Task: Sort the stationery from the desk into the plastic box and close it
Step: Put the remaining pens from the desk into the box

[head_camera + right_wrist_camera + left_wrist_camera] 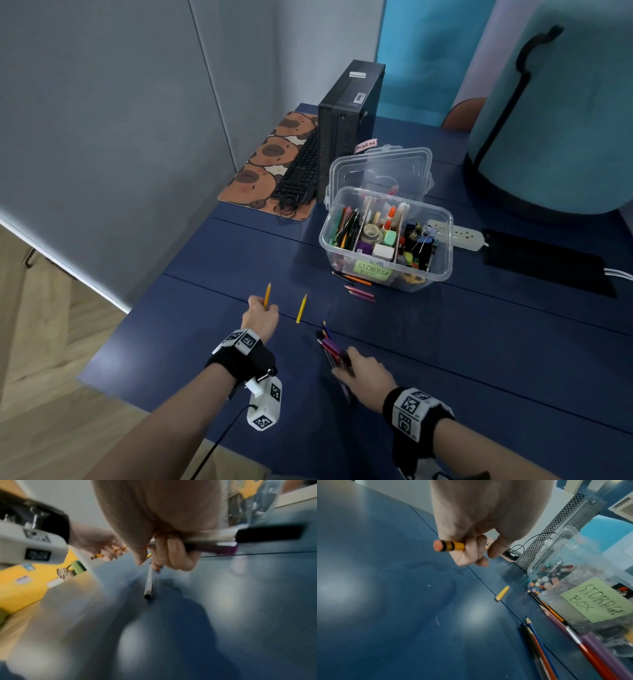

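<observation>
My left hand (262,313) (476,550) grips a yellow pencil (267,294) (448,545) with a pink eraser end, just above the blue desk (205,342). My right hand (368,375) (164,555) curls round a bundle of pens and pencils (330,347) (212,545), lying low on the desk. A second yellow pencil (301,308) (502,593) lies loose between the hands. The clear plastic storage box (385,236) (583,588) stands open, its lid (380,171) tilted up behind, and it holds several items. More pencils (358,286) (554,614) lie against its front.
A black computer tower (346,120), a keyboard (298,171) on a patterned mat (263,161), a white power strip (460,234) and a black pad (548,260) sit around the box. A teal chair (555,120) stands far right. The desk's left edge drops to the wooden floor.
</observation>
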Motion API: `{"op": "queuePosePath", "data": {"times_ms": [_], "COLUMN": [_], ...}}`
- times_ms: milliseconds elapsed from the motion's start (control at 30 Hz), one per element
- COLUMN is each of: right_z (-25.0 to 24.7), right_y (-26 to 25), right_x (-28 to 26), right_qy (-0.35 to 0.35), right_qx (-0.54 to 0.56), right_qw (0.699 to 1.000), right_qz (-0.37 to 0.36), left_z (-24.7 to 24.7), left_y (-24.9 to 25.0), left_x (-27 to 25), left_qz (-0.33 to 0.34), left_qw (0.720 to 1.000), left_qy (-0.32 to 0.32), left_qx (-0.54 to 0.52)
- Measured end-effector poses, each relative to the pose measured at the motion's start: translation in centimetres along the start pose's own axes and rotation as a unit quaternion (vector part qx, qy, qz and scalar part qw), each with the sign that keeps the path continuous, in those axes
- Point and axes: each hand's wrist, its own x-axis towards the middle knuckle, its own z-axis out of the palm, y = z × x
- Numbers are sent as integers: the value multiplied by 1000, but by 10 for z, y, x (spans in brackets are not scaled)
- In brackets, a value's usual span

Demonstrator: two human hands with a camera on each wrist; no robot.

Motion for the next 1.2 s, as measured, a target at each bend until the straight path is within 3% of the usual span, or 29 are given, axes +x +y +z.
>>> {"op": "queuePosePath", "data": {"times_ms": [133,333,533,633,733,833,933,1067,1200], "right_z": [6,-1,-25,-36,-42,-46,-53,-62,-76], "right_y": [-3,8,19,20,20,21,21,17,12], "right_x": [4,8,-1,1,7,17,26,35,43], "right_qy": [13,-29,28,69,80,57,25,-1,0], "right_qx": [-70,39,115,240,391,478,514,502,447], "right_qw": [997,999,993,968,914,871,853,862,892], "right_qz": [12,0,-12,21,74,99,91,72,64], "left_z": [7,23,39,46,48,44,38,38,37], "left_y": [-2,7,18,24,29,26,15,10,22], "left_x": [11,20,23,24,26,25,27,19,6], "left_qz": [13,37,62,71,69,72,54,-3,-62], "left_qw": [999,994,979,966,957,967,984,983,976], "left_qy": [-24,-58,-95,-82,-85,-95,-112,-182,-204], "left_qx": [47,89,168,233,270,225,127,-36,-42]}}
